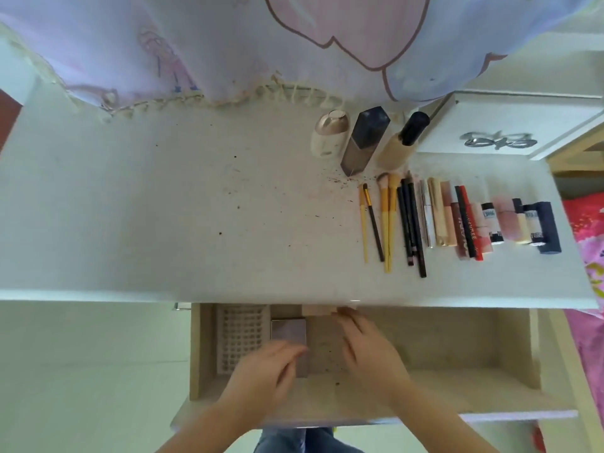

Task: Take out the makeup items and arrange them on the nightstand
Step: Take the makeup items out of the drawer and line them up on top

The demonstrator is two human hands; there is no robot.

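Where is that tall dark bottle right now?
In the head view, the tall dark bottle stands on the nightstand, right of centre near the back, between a small cream bottle and a beige bottle.

We counted three bottles (356, 142) standing, four brushes (379, 220), three pencils (412, 227), two palettes (289, 335) in the drawer (457, 380), and two hands (271, 371) reaching.
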